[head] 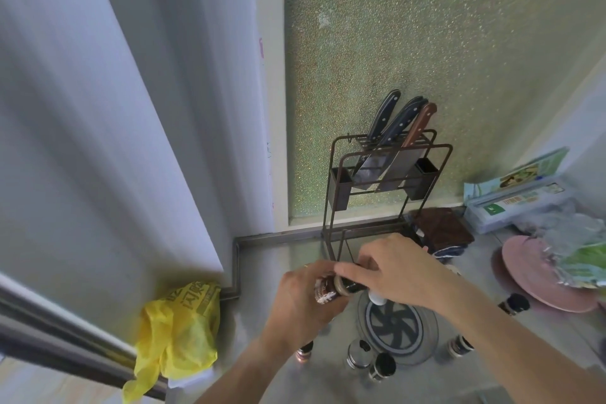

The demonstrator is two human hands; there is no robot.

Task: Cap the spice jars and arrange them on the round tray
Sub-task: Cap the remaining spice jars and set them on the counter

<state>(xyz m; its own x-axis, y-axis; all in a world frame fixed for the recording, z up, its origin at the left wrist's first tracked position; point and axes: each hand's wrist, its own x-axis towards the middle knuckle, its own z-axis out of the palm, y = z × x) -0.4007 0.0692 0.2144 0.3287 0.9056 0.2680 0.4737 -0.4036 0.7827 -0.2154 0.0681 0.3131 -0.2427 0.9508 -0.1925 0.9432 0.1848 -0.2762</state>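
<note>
1. The left hand [301,308] is curled closed around a small brown-labelled spice jar [326,290], holding it tipped on its side, in the air above the counter [269,367]. The right hand [396,269] has its fingers [352,269] pinched closed on the dark cap [355,285] at the jar's mouth; how far the cap is seated, I cannot tell.
2. Risk at the grip: with the jar tilted, a cap started crooked could cross-thread and jam, or let spice spill onto the counter.
3. Directly below the hands lies the round tray [426,331], grey with a swirl pattern, near the counter's front edge. A white-topped item [377,298] stands at its far rim, partly hidden; a dropped jar or cap would likely hit it.
4. Several other jars [382,367] stand on the counter just off the tray's rim, at front, left and right. A lowering forearm could topple them, and any uncapped one would spill.
5. The knife rack [387,174] stands at the counter's back edge, just beyond the right hand; a reach backwards risks knocking it.
</note>
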